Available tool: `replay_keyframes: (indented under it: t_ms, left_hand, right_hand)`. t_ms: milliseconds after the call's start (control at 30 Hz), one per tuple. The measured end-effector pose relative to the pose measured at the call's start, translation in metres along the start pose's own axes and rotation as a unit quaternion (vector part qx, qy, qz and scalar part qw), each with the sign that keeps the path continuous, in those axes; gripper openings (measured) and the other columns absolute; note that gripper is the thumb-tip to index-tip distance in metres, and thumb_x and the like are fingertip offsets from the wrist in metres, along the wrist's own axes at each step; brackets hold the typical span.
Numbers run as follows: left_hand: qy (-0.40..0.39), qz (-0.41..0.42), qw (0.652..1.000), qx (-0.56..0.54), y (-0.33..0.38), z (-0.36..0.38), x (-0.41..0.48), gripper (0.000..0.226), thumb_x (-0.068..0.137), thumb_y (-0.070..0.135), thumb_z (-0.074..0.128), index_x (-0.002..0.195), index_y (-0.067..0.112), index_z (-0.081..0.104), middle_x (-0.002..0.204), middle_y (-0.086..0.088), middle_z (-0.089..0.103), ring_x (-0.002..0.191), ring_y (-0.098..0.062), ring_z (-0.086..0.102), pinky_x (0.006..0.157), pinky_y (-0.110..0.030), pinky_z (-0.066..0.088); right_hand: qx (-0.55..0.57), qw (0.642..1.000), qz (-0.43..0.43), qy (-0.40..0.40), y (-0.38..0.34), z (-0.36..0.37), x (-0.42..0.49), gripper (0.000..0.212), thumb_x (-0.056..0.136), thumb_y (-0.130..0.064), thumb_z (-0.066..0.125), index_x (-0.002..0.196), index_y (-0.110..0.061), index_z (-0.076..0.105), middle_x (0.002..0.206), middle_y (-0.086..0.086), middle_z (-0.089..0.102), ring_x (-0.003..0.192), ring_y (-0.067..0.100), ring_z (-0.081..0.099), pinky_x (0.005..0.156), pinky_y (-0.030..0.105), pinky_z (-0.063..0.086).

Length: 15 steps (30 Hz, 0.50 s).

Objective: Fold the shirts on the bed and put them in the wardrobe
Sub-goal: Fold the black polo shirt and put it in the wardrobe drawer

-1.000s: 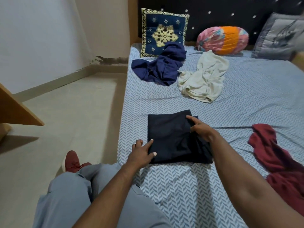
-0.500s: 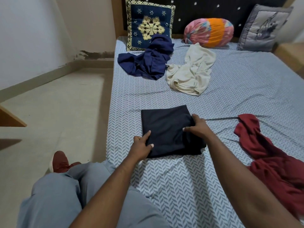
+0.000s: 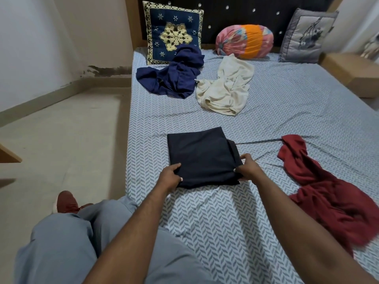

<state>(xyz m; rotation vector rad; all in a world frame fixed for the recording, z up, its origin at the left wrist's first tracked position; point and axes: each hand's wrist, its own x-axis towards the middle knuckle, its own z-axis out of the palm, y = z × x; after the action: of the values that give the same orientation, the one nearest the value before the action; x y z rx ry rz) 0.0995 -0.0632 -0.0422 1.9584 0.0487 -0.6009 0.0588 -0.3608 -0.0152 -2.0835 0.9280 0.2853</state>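
A folded black shirt (image 3: pixel 201 156) lies as a neat rectangle on the bed (image 3: pixel 287 124), near its left side. My left hand (image 3: pixel 170 177) grips the shirt's near left corner, thumb on top. My right hand (image 3: pixel 247 168) grips the near right corner, fingers curled round the edge. Three unfolded shirts lie crumpled on the sheet: a navy blue one (image 3: pixel 174 76) at the far left, a cream one (image 3: pixel 225 87) beside it, and a dark red one (image 3: pixel 324 187) at the right.
Against the dark headboard stand a blue embroidered cushion (image 3: pixel 174 31), a pink and orange bolster (image 3: pixel 245 41) and a grey cushion (image 3: pixel 307 35). A wooden side unit (image 3: pixel 352 72) is at the far right. Bare floor (image 3: pixel 61 140) lies left of the bed. My knees are at the bottom.
Both hands slid from resting on top of the black shirt down to its near corners and closed on them. The camera view shifted slightly.
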Motion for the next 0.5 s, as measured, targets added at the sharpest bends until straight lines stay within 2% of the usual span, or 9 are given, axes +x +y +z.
replay_keyframes:
  t_ms: [67,167,267,367,433,500]
  left_hand:
    - [0.004,-0.001,1.0,0.005,0.0,-0.002,-0.002,0.064,0.082,-0.01,0.063,0.141,0.009,0.049,0.142,-0.008,0.051,0.128,-0.021,0.05,0.105,-0.027,0.042]
    - [0.004,0.002,0.999,0.032,-0.002,-0.017,-0.004,0.064,0.082,-0.01,0.062,0.141,0.007,0.048,0.141,-0.008,0.051,0.131,-0.022,0.048,0.105,-0.024,0.038]
    - [0.001,0.001,0.998,0.058,-0.005,-0.055,-0.005,0.063,0.081,-0.014,0.061,0.14,0.004,0.049,0.139,-0.011,0.053,0.129,-0.024,0.049,0.101,-0.025,0.04]
    - [0.014,-0.031,0.998,0.047,-0.011,-0.107,-0.01,0.061,0.081,-0.023,0.052,0.138,0.0,0.05,0.136,-0.013,0.054,0.124,-0.03,0.053,0.095,-0.032,0.046]
    - [0.034,-0.047,0.996,0.064,-0.02,-0.14,-0.01,0.061,0.08,-0.024,0.044,0.136,0.001,0.052,0.132,-0.011,0.056,0.121,-0.03,0.055,0.094,-0.037,0.05]
    - [0.088,-0.048,0.983,0.152,-0.028,-0.163,-0.011,0.056,0.079,-0.012,0.048,0.13,0.009,0.06,0.132,-0.011,0.059,0.118,-0.03,0.057,0.098,-0.039,0.05]
  right_hand:
    - [-0.074,0.997,-0.022,0.019,0.001,-0.001,-0.004,0.05,0.073,-0.019,0.073,0.109,-0.021,0.039,0.093,0.012,0.06,0.08,0.03,0.066,0.069,0.05,0.061]
    - [-0.113,0.993,-0.029,0.006,-0.005,-0.003,-0.007,0.057,0.065,-0.038,0.079,0.103,-0.023,0.039,0.083,0.006,0.067,0.068,0.026,0.071,0.073,0.047,0.06]
    - [-0.102,0.992,-0.077,-0.015,-0.021,0.001,-0.006,0.045,0.074,-0.03,0.077,0.104,-0.023,0.043,0.076,0.007,0.068,0.067,0.025,0.071,0.067,0.043,0.061]
    - [-0.092,0.978,-0.184,-0.029,-0.043,0.014,-0.005,0.023,0.082,-0.016,0.069,0.098,-0.024,0.054,0.081,0.004,0.066,0.071,0.024,0.066,0.059,0.035,0.058]
    - [-0.108,0.954,-0.278,-0.033,-0.057,0.025,-0.002,0.023,0.084,-0.009,0.065,0.089,-0.03,0.058,0.095,0.003,0.061,0.08,0.023,0.062,0.069,0.034,0.054]
    - [-0.144,0.924,-0.348,-0.067,-0.069,0.041,0.007,0.032,0.083,-0.003,0.061,0.093,-0.034,0.063,0.109,0.004,0.056,0.096,0.017,0.058,0.089,0.034,0.049]
